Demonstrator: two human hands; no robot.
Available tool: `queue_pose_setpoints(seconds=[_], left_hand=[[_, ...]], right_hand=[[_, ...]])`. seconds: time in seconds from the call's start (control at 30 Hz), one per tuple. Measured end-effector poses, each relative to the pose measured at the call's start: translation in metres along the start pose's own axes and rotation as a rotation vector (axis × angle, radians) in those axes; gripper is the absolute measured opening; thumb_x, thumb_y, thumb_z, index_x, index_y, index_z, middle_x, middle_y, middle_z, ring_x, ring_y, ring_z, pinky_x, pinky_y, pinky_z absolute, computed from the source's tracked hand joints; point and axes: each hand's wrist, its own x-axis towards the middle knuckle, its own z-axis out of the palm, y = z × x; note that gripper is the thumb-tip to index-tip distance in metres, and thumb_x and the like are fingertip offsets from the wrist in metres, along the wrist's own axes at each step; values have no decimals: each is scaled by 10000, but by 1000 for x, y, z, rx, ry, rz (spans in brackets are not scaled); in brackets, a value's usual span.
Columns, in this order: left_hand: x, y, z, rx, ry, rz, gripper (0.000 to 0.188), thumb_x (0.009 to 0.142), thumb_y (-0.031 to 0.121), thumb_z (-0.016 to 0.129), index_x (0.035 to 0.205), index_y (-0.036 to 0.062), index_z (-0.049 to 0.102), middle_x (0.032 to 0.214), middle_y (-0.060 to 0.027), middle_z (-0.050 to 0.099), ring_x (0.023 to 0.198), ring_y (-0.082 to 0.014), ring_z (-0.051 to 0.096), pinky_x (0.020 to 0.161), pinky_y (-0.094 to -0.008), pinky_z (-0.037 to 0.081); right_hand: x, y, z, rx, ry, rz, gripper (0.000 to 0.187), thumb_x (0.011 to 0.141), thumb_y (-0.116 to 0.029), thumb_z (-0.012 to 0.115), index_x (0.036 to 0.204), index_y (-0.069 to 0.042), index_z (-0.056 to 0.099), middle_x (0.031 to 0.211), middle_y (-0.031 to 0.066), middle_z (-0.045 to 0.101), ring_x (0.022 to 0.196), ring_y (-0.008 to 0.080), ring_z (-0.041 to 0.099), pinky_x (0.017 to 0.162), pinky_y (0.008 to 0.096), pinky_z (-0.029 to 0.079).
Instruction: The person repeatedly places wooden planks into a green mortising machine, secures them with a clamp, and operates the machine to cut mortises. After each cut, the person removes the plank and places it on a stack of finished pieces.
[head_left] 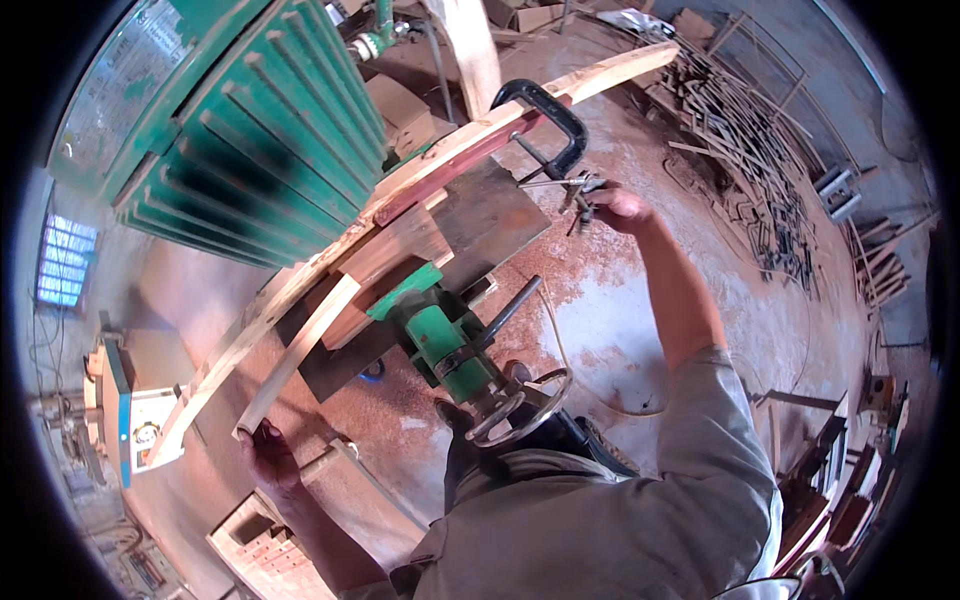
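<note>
My left hand [270, 460] is closed round the near end of a pale wood strip [300, 350], which slants up to the machine table [500, 215]. On the right, the fingers of my right hand [622, 208] are closed on a metal fitting [582, 190] with a thin rod and short arms; its kind is unclear. Just above that hand, a black C-clamp [575, 130] sits round a long curved wooden board [230, 355] and a reddish strip [440, 185] alongside it. A wooden block [410, 240] lies beside the board, next to a green clamping unit [435, 335].
A large green ribbed machine housing [260, 140] rises at upper left. Below the green unit is a handwheel [530, 410] close to my body. Piled wood strips [740, 150] lie on the floor at right; stacked wood pieces [270, 545] stand at lower left.
</note>
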Motion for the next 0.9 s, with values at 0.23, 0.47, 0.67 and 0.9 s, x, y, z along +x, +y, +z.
queue_pose_setpoints(seconds=[0.23,0.47,0.67,0.9], left_hand=[[-9,-5,-5,45,156,121,308,891,208,572,1090,-25,540,1059,-144,624,987,-239,609,867,-324,526],[9,14,6,123,238,211,272,916,224,533,1087,12,546,1041,-111,635,895,-203,636,791,-290,552],[44,26,-13,71,154,162,240,917,195,521,1084,27,565,1002,-116,654,833,-201,655,759,-312,568],[92,9,-21,14,189,-3,195,868,197,600,956,29,554,675,-13,476,596,-118,426,590,-223,453]], right_hand=[[-52,-99,20,-295,110,-61,395,765,-328,732,1002,-35,614,898,58,627,757,145,606,527,289,528],[-45,-122,85,-453,105,-101,402,838,-423,631,957,-40,610,838,58,673,743,126,632,432,211,444],[-48,-120,63,-450,114,-68,384,829,-392,645,996,-46,640,848,66,666,673,129,591,509,248,469],[-34,-96,31,-512,76,15,528,736,-236,740,1172,-3,554,958,75,624,887,175,549,719,286,435]])
